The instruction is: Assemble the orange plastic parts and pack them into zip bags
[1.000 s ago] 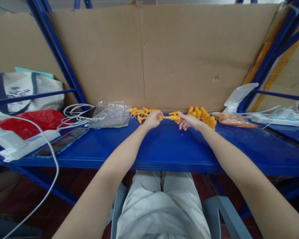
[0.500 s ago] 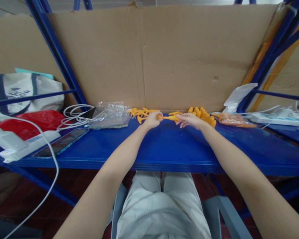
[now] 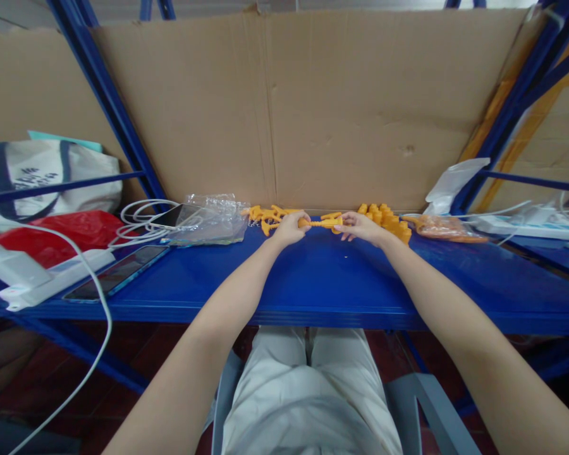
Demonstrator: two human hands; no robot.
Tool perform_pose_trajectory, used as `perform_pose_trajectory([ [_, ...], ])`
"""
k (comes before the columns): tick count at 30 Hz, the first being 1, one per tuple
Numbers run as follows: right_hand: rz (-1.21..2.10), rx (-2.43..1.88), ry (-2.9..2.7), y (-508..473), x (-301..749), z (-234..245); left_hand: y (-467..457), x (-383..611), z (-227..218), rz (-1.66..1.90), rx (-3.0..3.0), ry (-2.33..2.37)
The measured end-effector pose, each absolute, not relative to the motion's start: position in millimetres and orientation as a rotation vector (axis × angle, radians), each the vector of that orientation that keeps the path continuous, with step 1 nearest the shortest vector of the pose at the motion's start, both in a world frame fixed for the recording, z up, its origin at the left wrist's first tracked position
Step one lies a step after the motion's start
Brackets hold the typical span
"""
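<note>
While my left hand (image 3: pixel 291 229) grips one end of the orange stick (image 3: pixel 326 223), my right hand (image 3: pixel 364 229) pinches the other.

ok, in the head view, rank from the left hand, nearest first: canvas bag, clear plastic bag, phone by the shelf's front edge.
From the left hand:
1. Clear plastic bag, just left.
2. Phone, farther left, toward the front.
3. Canvas bag, far left, behind the rail.

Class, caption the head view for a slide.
Left hand and right hand hold opposite ends of an orange plastic piece at a blue shelf.
</note>
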State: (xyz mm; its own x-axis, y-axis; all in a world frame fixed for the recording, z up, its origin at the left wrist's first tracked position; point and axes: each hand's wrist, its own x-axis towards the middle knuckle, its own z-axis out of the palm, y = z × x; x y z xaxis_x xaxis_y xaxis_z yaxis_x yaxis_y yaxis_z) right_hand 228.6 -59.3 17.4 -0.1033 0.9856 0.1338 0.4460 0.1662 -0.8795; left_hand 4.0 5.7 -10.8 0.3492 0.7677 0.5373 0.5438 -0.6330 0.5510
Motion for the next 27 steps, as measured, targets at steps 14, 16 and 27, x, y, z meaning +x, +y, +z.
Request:
perform_pose_trajectory([
  [14,0.871,-1.514,-1.690,-52,230,13,2,7,-8,1.205,2.377,1.115],
  [16,0.889,-1.499,-1.704,-54,231,15,3,7,-9,1.203,2.372,1.124],
  [27,0.862,-1.270,-1.771,-46,239,15,5,5,-10,1.221,2.345,1.122],
])
